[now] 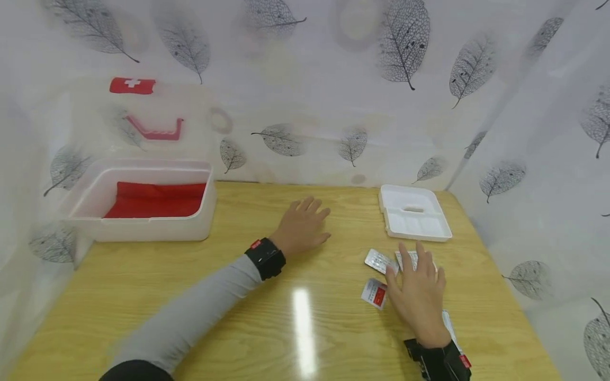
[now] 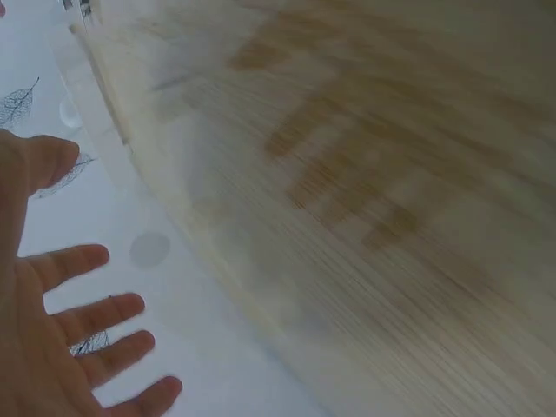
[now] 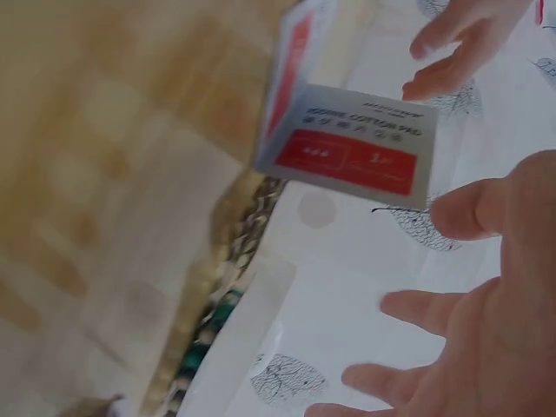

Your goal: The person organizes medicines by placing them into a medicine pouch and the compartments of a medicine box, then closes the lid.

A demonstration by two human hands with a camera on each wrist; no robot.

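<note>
My left hand (image 1: 300,227) is held over the middle of the wooden table, fingers spread, with nothing in it; the left wrist view also shows this hand (image 2: 39,347) with its fingers apart. My right hand (image 1: 418,296), fingers stretched out, is above the right side of the table. A red and white packet (image 3: 356,143) printed "iodine cotton pad" appears near its thumb in the right wrist view; in the head view this packet (image 1: 374,293) is left of the thumb. Just beyond are two silvery blister packs (image 1: 379,261), the right one partly hidden by the fingers.
A translucent white box (image 1: 152,229) with red cloth (image 1: 162,200) inside stands at the back left. Behind it are a pink handle (image 1: 159,134) and a white-cross label (image 1: 132,85). A white compartment tray (image 1: 416,228) lies back right. A pale strip (image 1: 449,327) shows beside my right wrist.
</note>
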